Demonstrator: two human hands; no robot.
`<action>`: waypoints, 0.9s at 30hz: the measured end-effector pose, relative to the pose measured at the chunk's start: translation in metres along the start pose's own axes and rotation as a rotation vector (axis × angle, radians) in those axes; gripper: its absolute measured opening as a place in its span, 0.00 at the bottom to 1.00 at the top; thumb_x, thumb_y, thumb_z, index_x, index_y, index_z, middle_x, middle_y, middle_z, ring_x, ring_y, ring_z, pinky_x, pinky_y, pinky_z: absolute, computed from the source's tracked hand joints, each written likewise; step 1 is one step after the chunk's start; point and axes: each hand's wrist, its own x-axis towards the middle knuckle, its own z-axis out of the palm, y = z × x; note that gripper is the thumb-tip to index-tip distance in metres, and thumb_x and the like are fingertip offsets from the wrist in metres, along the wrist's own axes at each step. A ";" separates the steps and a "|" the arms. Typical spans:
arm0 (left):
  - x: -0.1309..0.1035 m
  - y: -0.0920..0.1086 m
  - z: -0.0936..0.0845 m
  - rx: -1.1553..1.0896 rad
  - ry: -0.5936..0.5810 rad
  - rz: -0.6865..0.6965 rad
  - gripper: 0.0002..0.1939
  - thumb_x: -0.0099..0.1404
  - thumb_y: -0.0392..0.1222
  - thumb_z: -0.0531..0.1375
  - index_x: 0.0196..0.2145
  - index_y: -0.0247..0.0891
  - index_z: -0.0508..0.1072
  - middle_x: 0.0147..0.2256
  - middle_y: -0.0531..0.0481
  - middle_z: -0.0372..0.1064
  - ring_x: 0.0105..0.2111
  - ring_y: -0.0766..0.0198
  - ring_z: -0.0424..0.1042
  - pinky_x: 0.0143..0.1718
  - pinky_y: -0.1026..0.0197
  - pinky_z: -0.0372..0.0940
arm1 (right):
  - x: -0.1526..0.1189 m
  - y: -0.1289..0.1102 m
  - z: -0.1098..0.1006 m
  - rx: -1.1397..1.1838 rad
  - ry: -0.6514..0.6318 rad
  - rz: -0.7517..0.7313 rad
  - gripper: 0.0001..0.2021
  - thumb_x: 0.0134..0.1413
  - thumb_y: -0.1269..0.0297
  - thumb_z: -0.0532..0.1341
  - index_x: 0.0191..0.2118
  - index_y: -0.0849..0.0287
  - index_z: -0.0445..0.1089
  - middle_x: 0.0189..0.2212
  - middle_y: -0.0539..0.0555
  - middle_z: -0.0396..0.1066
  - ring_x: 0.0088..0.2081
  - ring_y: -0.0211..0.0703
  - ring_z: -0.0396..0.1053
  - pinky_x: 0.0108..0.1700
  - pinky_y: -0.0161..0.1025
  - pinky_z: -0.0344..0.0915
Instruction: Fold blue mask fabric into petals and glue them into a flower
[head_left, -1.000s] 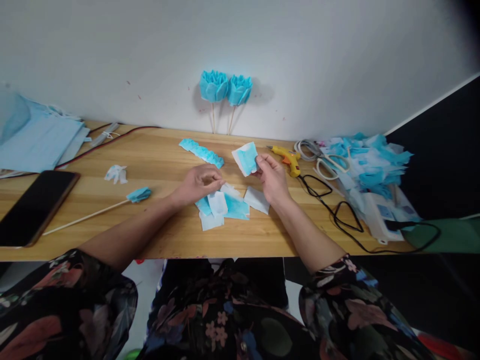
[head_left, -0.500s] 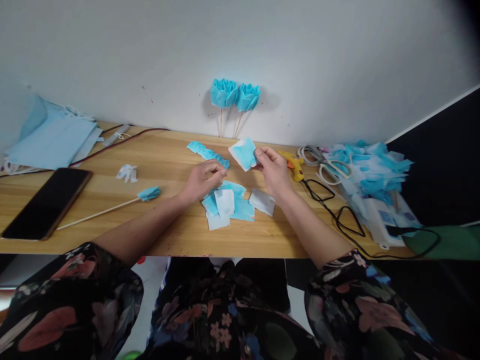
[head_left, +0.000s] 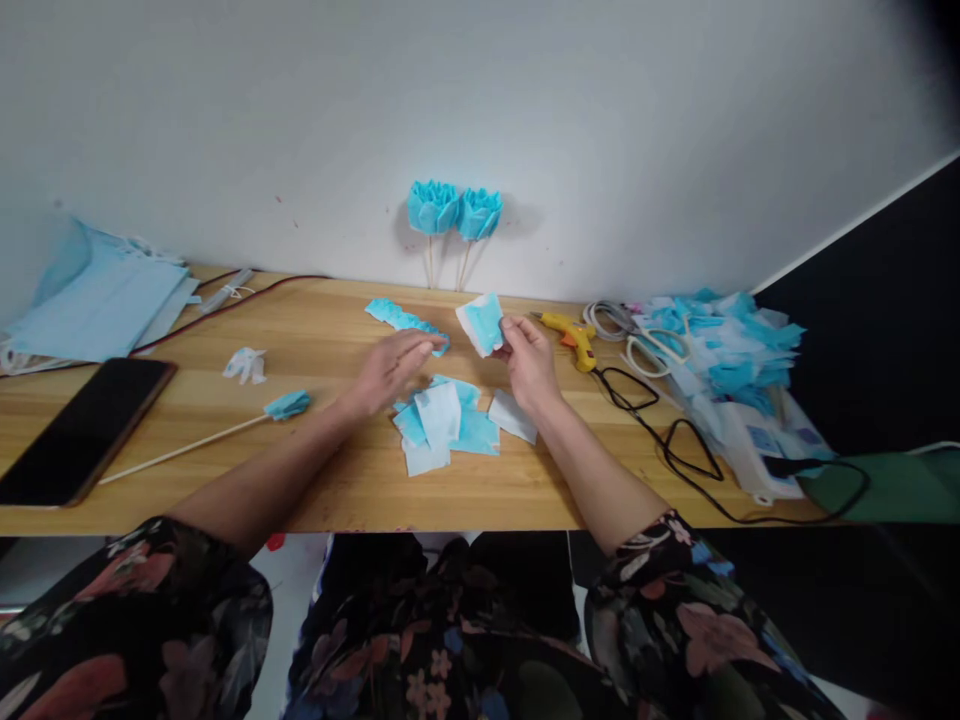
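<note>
My right hand (head_left: 532, 365) pinches a small blue-and-white fabric piece (head_left: 481, 325) by its right edge, held up above the table. My left hand (head_left: 394, 370) has its fingers stretched out and holds nothing; it hovers by the right end of a ruffled blue fabric strip (head_left: 394, 314), hiding part of it. Whether the fingertips touch the strip I cannot tell. Below the hands lies a loose pile of blue and white fabric pieces (head_left: 474, 432), with a white piece (head_left: 513, 416) at its right. Left of my left arm rests a stick with a small blue bud (head_left: 287, 404).
Two blue fabric flowers (head_left: 433, 207) on sticks lean against the wall. A yellow glue gun (head_left: 574, 338) with a black cord, scissors (head_left: 660, 348) and a heap of fabric scraps (head_left: 739, 335) lie right. Left are a phone (head_left: 86, 430), face masks (head_left: 97, 300) and a crumpled white scrap (head_left: 245, 365).
The fingers of my left hand have straightened out from a more curled pose. My right hand still holds the fabric piece, now turned slightly. The whole view has shifted a little.
</note>
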 end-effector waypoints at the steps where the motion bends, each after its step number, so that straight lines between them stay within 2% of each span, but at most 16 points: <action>1: 0.001 0.001 -0.001 -0.014 0.066 -0.017 0.23 0.71 0.57 0.53 0.41 0.38 0.80 0.44 0.42 0.79 0.46 0.56 0.75 0.52 0.56 0.66 | -0.001 0.000 0.000 0.001 -0.007 0.002 0.19 0.47 0.43 0.69 0.29 0.54 0.68 0.24 0.45 0.66 0.27 0.37 0.65 0.33 0.36 0.68; 4: 0.004 0.008 -0.001 -0.056 0.140 -0.123 0.20 0.68 0.56 0.58 0.34 0.38 0.80 0.35 0.45 0.78 0.38 0.60 0.74 0.43 0.59 0.68 | -0.004 -0.001 0.002 -0.008 -0.036 -0.014 0.18 0.50 0.44 0.68 0.29 0.54 0.69 0.24 0.45 0.67 0.28 0.37 0.66 0.34 0.36 0.68; 6: 0.005 0.013 0.003 -0.090 0.092 -0.196 0.17 0.65 0.54 0.61 0.31 0.37 0.80 0.31 0.48 0.76 0.32 0.63 0.71 0.36 0.62 0.66 | -0.007 -0.001 0.004 -0.019 -0.041 -0.030 0.17 0.51 0.45 0.67 0.30 0.53 0.69 0.25 0.46 0.67 0.28 0.37 0.66 0.35 0.37 0.69; 9: 0.011 0.020 0.011 -0.129 -0.002 -0.263 0.14 0.63 0.51 0.63 0.32 0.37 0.81 0.27 0.51 0.73 0.26 0.67 0.65 0.29 0.64 0.61 | -0.009 -0.003 0.005 -0.014 -0.046 -0.043 0.16 0.52 0.45 0.67 0.31 0.53 0.70 0.26 0.46 0.69 0.29 0.37 0.67 0.35 0.37 0.69; 12: 0.021 0.026 0.017 -0.158 -0.045 -0.271 0.11 0.61 0.48 0.65 0.35 0.38 0.81 0.26 0.52 0.71 0.26 0.69 0.64 0.28 0.65 0.60 | -0.009 -0.005 0.006 -0.001 -0.059 -0.061 0.15 0.53 0.47 0.66 0.31 0.54 0.70 0.26 0.46 0.69 0.29 0.36 0.67 0.36 0.36 0.69; 17: 0.032 0.029 0.026 -0.197 -0.039 -0.251 0.14 0.59 0.51 0.66 0.28 0.37 0.76 0.25 0.53 0.69 0.27 0.68 0.64 0.30 0.64 0.61 | -0.010 -0.005 0.006 -0.010 -0.060 -0.096 0.13 0.55 0.49 0.66 0.31 0.54 0.71 0.26 0.46 0.69 0.29 0.36 0.67 0.36 0.36 0.68; 22: 0.024 0.018 0.033 -0.215 0.081 -0.330 0.17 0.58 0.54 0.64 0.23 0.38 0.68 0.21 0.54 0.61 0.24 0.69 0.58 0.25 0.64 0.55 | -0.011 -0.002 0.006 -0.041 -0.047 -0.095 0.14 0.55 0.49 0.66 0.31 0.54 0.71 0.28 0.47 0.70 0.31 0.37 0.67 0.36 0.36 0.68; 27: 0.017 0.016 0.032 -0.249 0.078 -0.352 0.17 0.58 0.53 0.63 0.21 0.39 0.66 0.21 0.54 0.60 0.23 0.69 0.57 0.24 0.65 0.54 | -0.012 -0.001 0.007 -0.072 -0.046 -0.103 0.14 0.57 0.49 0.65 0.31 0.54 0.72 0.28 0.47 0.69 0.30 0.37 0.67 0.37 0.37 0.68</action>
